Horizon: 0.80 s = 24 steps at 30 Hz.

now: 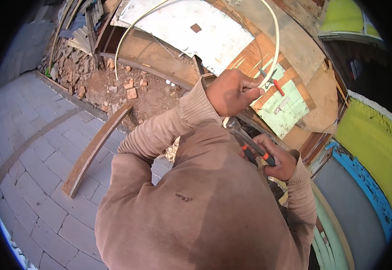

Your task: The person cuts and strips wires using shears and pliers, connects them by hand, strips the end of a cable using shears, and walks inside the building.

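My left hand (234, 92) is closed around a cream-coloured cable (277, 38), pinching it between thumb and fingers. The cable loops up past the top edge of the view, and its far part hangs down at the upper left. Below the fist, a short piece of it shows at the jaws of a pair of pliers (250, 145) with black and orange handles. My right hand (274, 157) grips those handles, close to my chest. Whether the jaws bite into the cable is too small to tell.
A second hand tool with a red handle (278, 87) lies on the worn wooden boards (295, 40) ahead. Broken bricks (132, 93) and rubble are scattered at left. A curved wooden strip (97, 150) rests on grey paving (38, 189). Yellow and blue panels (367, 148) stand at right.
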Tool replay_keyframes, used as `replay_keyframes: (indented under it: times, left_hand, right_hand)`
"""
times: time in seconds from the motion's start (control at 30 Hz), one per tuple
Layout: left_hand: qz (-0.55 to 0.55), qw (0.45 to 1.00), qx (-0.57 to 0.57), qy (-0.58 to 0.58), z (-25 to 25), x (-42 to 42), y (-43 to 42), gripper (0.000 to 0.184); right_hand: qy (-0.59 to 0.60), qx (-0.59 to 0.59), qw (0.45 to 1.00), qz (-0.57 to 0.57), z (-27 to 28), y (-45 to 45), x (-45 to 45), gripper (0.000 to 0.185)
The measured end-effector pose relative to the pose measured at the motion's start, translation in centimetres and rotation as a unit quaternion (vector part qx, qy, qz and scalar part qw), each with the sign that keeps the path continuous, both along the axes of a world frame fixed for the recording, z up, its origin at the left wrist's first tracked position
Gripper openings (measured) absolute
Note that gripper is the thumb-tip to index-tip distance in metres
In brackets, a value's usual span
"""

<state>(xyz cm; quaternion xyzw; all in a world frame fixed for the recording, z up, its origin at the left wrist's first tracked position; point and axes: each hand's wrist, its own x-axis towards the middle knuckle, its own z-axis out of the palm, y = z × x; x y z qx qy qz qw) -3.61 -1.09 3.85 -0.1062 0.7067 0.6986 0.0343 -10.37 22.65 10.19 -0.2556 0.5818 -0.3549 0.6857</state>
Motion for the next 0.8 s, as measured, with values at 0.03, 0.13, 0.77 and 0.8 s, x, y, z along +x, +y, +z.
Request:
replay_keyframes:
  times: [0.03,0.13,0.77,0.8]
  left_hand:
    - [-0.002,1.0,0.004,-0.004,-0.1,0.0,0.0,0.031]
    - [-0.013,1.0,-0.028,-0.005,0.0,-0.5,0.3,0.029]
    - [-0.045,0.985,0.076,-0.149,-1.4,-4.2,-1.3,0.036]
    - [-0.036,0.985,0.077,-0.148,-1.3,-4.2,-1.2,0.036]
  right_hand:
    - [-0.03,0.014,0.999,-0.038,-0.1,0.0,0.2,0.066]
    - [0.001,-0.02,0.999,0.042,-1.4,0.1,0.0,0.059]
    - [-0.083,-0.03,0.994,-0.071,-4.4,0.2,-0.8,0.042]
    - [-0.073,-0.029,0.994,-0.075,-4.4,0.3,-0.8,0.041]
